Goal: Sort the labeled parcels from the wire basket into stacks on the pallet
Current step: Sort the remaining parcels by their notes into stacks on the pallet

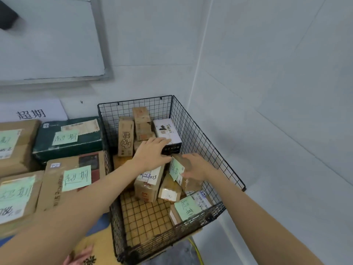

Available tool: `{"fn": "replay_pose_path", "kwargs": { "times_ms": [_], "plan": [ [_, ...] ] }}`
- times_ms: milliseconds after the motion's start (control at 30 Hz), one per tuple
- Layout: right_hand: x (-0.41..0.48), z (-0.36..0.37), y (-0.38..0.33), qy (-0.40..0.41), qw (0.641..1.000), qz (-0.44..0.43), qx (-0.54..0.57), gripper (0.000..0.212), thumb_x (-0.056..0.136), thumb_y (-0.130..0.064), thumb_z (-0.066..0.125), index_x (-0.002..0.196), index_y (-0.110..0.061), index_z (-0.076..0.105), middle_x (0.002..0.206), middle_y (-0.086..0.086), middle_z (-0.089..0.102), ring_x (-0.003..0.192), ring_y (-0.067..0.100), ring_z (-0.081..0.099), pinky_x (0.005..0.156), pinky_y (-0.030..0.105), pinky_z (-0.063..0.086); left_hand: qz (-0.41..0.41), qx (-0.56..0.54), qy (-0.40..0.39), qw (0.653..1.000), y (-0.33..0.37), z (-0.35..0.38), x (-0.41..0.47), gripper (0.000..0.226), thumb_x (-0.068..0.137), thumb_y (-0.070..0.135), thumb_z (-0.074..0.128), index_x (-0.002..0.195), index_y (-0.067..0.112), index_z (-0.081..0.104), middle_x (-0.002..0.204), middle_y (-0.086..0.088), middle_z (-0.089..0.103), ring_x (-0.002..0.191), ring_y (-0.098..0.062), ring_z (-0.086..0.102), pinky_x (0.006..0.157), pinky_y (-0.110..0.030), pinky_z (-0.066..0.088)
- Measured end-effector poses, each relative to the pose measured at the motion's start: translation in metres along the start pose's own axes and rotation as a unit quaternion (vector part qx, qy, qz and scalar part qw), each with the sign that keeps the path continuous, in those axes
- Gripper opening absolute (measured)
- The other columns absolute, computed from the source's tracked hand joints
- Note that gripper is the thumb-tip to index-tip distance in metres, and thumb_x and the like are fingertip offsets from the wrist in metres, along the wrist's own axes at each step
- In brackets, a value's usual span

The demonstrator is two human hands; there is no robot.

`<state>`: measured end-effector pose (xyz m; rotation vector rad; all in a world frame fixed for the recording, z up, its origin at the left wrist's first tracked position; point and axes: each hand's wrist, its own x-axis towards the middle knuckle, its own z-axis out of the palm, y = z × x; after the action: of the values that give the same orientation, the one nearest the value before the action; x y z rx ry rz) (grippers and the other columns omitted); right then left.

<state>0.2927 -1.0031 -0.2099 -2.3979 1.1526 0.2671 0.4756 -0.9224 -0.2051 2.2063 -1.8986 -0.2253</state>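
left hand (pixel 150 153) rests, fingers straight, on the white-and-black box (pixel 166 131) in the wire basket (pixel 145 243). right hand (pixel 197 167) grips a green-labelled cardboard parcel (pixel 178 167).

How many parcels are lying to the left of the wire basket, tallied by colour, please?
Brown cardboard parcels: 3
Dark green parcel: 1
Total: 4
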Motion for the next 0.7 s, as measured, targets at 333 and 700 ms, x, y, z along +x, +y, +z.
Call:
{"fn": "replay_pose_path", "kwargs": {
  "times_ms": [333, 700],
  "plan": [
    [0.03, 0.032, 0.026, -0.006, 0.996, 0.08, 0.05, 0.056, 0.089, -0.03, 0.069, 0.138, -0.018, 0.046, 0.128, 0.006, 0.048, 0.106, 0.022, 0.055, 0.089, 0.033, 0.05, -0.05, -0.125, -0.093, 0.987, -0.004, 0.067, 0.046, 0.066, 0.092, 0.042, 0.061, 0.151, 0.024, 0.035, 0.153, -0.002, 0.039, 0.137, -0.023, 0.039, 0.105, -0.039, 0.036],
    [0.047, 0.042, 0.036, 0.017, 0.989, 0.11, 0.094, 0.059, 0.084, -0.016, 0.075, 0.137, -0.02, 0.049, 0.127, 0.005, 0.05, 0.106, 0.02, 0.053, 0.084, 0.03, 0.051, -0.046, -0.188, -0.154, 0.969, -0.029, 0.11, 0.101, 0.07, 0.085, 0.026, 0.072, 0.147, 0.017, 0.041, 0.142, -0.01, 0.047, 0.129, -0.027, 0.046, 0.104, -0.037, 0.04]
  ]
}}
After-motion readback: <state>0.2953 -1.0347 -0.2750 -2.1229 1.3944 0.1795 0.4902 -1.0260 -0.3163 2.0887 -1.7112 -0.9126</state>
